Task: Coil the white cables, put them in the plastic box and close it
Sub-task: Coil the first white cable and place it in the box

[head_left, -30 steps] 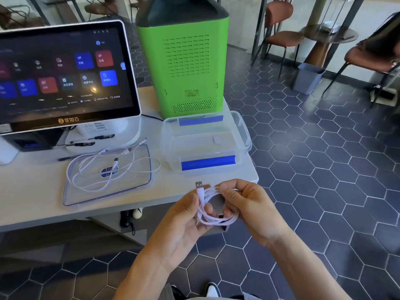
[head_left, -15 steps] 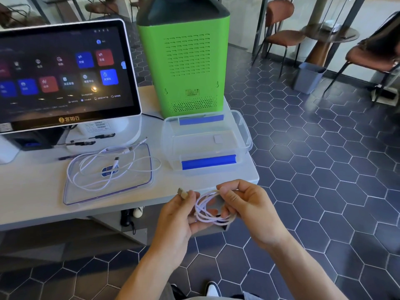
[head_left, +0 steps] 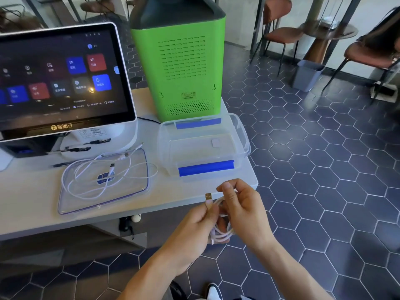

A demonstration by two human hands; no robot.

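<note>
The clear plastic box [head_left: 203, 146] sits open, holding no cable. Just before it, both hands' fingers [head_left: 225, 191] pinch a coiled white cable [head_left: 220, 232]. Left of the box, another cable [head_left: 108, 169] sprawls across the lid [head_left: 71, 202].

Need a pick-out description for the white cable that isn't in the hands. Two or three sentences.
Start at the big touchscreen monitor on the table's left side; in front of its base lies a clear flat lid with a purple rim. The loose white cable sprawls across that lid in open loops. Unlike the coiled cable gripped in both hands, it lies untouched and uncoiled.
</note>
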